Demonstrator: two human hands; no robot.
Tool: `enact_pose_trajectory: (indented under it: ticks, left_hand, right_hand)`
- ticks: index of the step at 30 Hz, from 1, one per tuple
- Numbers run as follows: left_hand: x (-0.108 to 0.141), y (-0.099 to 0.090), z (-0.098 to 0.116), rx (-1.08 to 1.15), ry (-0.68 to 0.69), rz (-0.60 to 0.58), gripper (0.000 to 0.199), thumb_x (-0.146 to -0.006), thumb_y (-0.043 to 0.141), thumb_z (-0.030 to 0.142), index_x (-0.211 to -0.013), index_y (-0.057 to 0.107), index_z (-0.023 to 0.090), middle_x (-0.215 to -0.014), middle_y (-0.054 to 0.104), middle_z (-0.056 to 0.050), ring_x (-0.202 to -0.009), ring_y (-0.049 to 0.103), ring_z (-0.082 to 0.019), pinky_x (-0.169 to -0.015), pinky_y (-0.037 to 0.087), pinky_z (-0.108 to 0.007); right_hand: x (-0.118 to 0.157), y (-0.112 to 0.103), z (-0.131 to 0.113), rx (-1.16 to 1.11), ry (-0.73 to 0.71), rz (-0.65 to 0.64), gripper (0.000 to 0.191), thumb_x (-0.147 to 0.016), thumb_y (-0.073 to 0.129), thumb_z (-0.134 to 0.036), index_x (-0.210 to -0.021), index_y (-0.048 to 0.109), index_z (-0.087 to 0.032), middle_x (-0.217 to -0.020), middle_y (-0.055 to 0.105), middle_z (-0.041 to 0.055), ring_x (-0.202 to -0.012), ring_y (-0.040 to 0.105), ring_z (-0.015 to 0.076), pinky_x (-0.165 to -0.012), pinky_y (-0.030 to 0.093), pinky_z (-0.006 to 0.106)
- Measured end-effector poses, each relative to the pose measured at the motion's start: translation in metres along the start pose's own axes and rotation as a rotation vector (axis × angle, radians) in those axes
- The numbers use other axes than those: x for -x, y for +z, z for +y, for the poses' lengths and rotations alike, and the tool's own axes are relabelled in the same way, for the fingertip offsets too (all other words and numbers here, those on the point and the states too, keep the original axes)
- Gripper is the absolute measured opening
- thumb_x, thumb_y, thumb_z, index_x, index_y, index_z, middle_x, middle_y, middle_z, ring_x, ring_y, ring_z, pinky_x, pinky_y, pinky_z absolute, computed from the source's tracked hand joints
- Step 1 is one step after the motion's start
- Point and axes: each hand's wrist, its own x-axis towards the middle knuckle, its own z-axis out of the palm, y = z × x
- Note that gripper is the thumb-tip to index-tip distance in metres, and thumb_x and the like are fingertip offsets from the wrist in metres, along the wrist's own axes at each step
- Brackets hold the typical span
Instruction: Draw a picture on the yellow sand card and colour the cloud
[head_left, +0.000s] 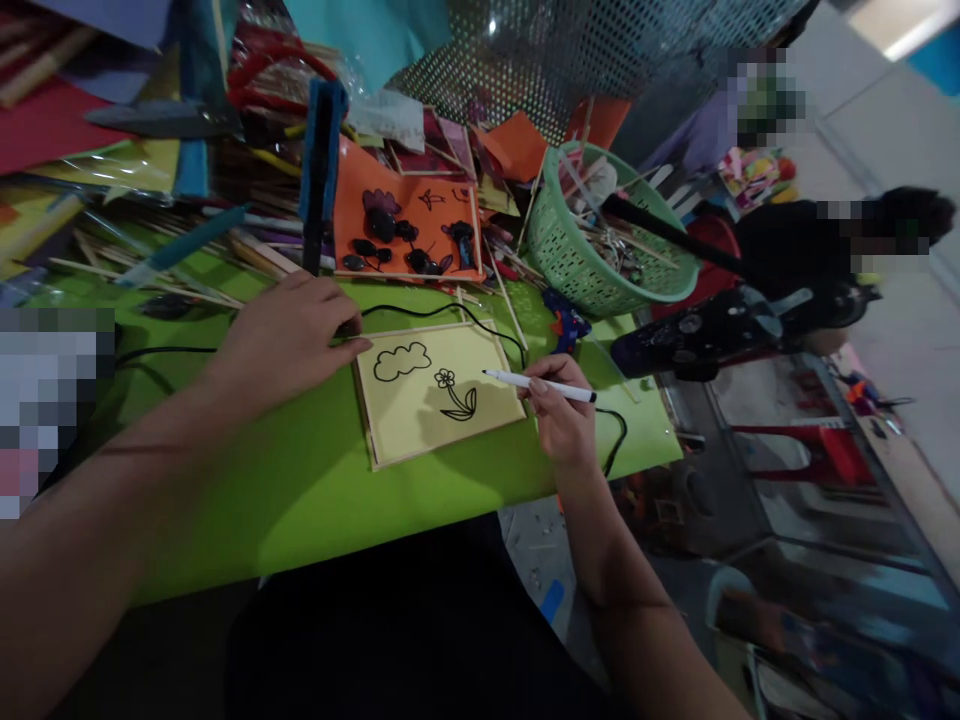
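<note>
The table (300, 510) has a bright green top, its near edge running at a slant. Past its far side stands a grey panel (517, 50) full of small holes, catching glints of light. Right of the near edge, a speckled grey floor (525, 545) holds a blue scrap (553, 600). Farther right is some blurred red furniture (844, 452). At upper right, a pale surface (862, 110) with straight seams could be floor or wall; a bright patch (904, 25) glows near the corner, above a mostly dim room
</note>
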Motion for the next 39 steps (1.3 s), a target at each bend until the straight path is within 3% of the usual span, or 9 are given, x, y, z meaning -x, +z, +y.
enact_pose_trajectory:
  ticks: [9,16,24,39]
  left_hand:
    - [0.003,0.001,0.001,0.049,0.024,0.036,0.023,-0.099,0.056,0.035,-0.090,0.066,0.017,-0.098,0.066,-0.012,-0.102,0.059,-0.032,-0.090,0.046,-0.045]
    - [0.003,-0.003,0.004,0.065,-0.008,0.016,0.021,-0.099,0.055,0.034,-0.090,0.066,0.018,-0.099,0.067,-0.013,-0.103,0.059,-0.033,-0.090,0.046,-0.047]
    - [0.001,0.001,0.006,0.048,-0.034,0.074,0.018,-0.095,0.054,0.030,-0.084,0.067,0.024,-0.094,0.069,-0.011,-0.100,0.063,-0.032,-0.086,0.050,-0.044]
    - [0.004,-0.002,0.006,0.033,-0.024,0.021,0.024,-0.101,0.050,0.031,-0.093,0.068,0.018,-0.101,0.069,-0.012,-0.104,0.061,-0.031,-0.088,0.047,-0.042]
  right_hand:
    - [-0.004,0.001,0.010,0.047,0.058,-0.128,0.020,-0.086,0.075,-0.041,-0.095,0.071,-0.023,-0.075,0.067,-0.0008,-0.067,0.059,0.0147,-0.057,0.043,0.025]
    - [-0.007,0.003,0.009,0.008,0.062,-0.140,0.018,-0.088,0.073,-0.039,-0.095,0.072,-0.022,-0.074,0.066,-0.0007,-0.068,0.059,0.0152,-0.060,0.044,0.026]
    - [-0.006,0.005,0.003,0.006,0.065,-0.137,0.019,-0.088,0.073,-0.039,-0.094,0.072,-0.022,-0.077,0.067,0.0004,-0.065,0.055,0.0146,-0.060,0.042,0.027]
    - [-0.003,0.004,0.006,0.005,0.050,-0.141,0.015,-0.092,0.070,-0.036,-0.099,0.074,-0.024,-0.081,0.067,0.0006,-0.068,0.054,0.0141,-0.062,0.041,0.027]
